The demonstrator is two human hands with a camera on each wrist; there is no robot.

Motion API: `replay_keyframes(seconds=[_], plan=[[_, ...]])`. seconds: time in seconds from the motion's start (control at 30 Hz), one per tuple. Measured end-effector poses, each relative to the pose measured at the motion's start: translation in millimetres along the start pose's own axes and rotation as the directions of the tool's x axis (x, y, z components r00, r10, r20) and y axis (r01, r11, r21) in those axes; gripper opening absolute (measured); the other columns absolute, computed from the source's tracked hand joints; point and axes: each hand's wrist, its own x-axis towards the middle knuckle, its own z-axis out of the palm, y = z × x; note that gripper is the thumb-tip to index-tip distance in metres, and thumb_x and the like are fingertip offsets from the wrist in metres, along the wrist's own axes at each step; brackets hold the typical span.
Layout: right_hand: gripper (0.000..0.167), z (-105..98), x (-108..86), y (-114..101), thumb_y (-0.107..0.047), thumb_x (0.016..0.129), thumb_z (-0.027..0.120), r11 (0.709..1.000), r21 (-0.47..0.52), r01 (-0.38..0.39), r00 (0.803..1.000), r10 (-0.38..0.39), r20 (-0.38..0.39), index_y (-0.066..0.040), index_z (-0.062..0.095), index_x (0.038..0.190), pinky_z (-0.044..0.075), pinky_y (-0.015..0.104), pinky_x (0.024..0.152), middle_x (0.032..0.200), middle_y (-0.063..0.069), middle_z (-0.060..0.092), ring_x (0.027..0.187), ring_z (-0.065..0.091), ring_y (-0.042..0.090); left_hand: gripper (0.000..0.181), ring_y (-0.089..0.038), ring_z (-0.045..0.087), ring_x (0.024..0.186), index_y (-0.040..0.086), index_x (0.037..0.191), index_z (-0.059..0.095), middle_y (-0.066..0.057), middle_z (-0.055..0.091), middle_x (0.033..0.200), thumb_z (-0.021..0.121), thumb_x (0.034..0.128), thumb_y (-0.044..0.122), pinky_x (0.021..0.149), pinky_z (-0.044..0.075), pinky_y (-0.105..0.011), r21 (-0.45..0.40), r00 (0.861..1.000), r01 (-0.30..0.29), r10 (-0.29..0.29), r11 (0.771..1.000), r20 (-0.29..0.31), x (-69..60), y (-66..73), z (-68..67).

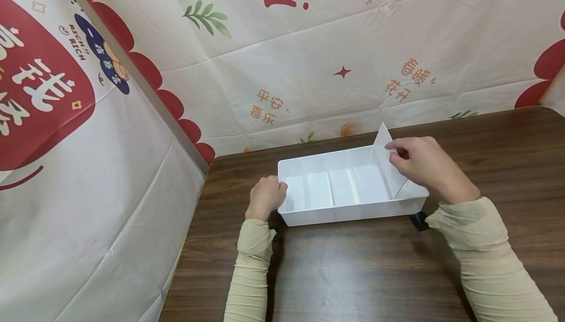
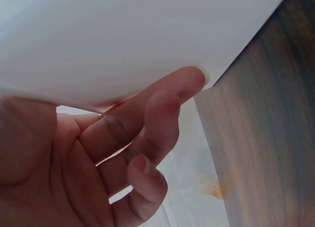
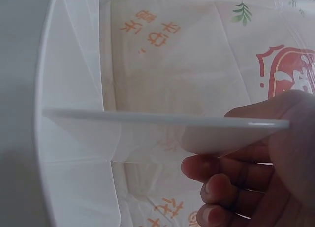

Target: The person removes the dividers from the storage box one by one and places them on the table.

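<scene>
A white rectangular box (image 1: pixel 353 213), split into several compartments by thin upright walls, stands on the table. At its left end my left hand (image 1: pixel 266 195) grips the end wall. In the left wrist view, the index finger of this hand (image 2: pixel 106 153) lies along the outer face of the box (image 2: pixel 128 45), other fingers loosely curled. My right hand (image 1: pixel 428 165) pinches a thin white divider panel (image 1: pixel 383 136) near the box's right end. One corner of the panel sticks up above the far rim. The right wrist view shows the divider (image 3: pixel 162 118) edge-on, between thumb and fingers of the hand (image 3: pixel 256 173).
The dark wood-grain table (image 1: pixel 353 273) runs under the box. White printed cloth (image 1: pixel 212 96) hangs behind the table's far edge, and another cloth panel (image 1: pixel 132 204) hangs along the left side. A small black object (image 1: pixel 419 221) sits by the right wrist.
</scene>
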Motion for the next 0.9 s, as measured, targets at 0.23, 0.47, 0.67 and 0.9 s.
replay_keyframes(seconds=[0.23,0.47,0.67,0.9], plan=[[0.022,-3.2,-1.6,2.9,0.000,0.087,0.059,1.000,0.010,0.001,0.999,-0.001,-0.046,0.006,0.071,0.103,0.037,0.026,0.054,0.066,0.003,0.055,0.064,0.047,0.019,0.036,-0.018,0.044,0.054,0.012,0.063,0.045,-0.003,0.043,0.060,0.046,0.0976,0.021,0.049,0.036,-0.032,0.002,1.000,0.002,-0.002,1.000,-0.001,0.1,-0.7,0.4],[0.024,-10.3,-3.4,6.1,-0.001,0.089,0.059,0.999,0.018,-0.030,0.998,0.031,-0.047,0.008,0.069,0.109,0.040,0.025,0.054,0.077,0.012,0.063,0.069,0.051,0.024,0.037,-0.018,0.044,0.054,0.011,0.063,0.048,-0.003,0.044,0.060,0.047,0.0982,0.021,0.049,0.037,-0.033,0.002,1.000,0.002,-0.002,1.000,0.003,0.2,-0.2,-0.7],[0.024,-15.0,-5.3,10.1,-0.002,0.090,0.058,0.998,0.021,-0.056,0.996,0.058,-0.074,0.007,0.070,0.109,0.038,0.025,0.054,0.077,0.012,0.062,0.069,0.050,0.024,0.038,-0.017,0.042,0.052,0.011,0.062,0.046,-0.003,0.042,0.059,0.046,0.0987,0.021,0.048,0.035,-0.032,-0.005,1.000,0.001,-0.001,1.000,0.005,0.5,0.2,-0.9],[0.024,-24.7,-9.0,21.4,-0.004,0.091,0.058,0.995,0.024,-0.095,0.988,0.097,-0.120,0.005,0.070,0.109,0.035,0.025,0.053,0.077,0.013,0.062,0.070,0.048,0.025,0.037,-0.017,0.043,0.053,0.011,0.063,0.048,-0.003,0.044,0.059,0.047,0.0986,0.021,0.049,0.036,-0.032,0.001,1.000,0.000,0.000,1.000,0.004,1.0,-0.9,0.2]])
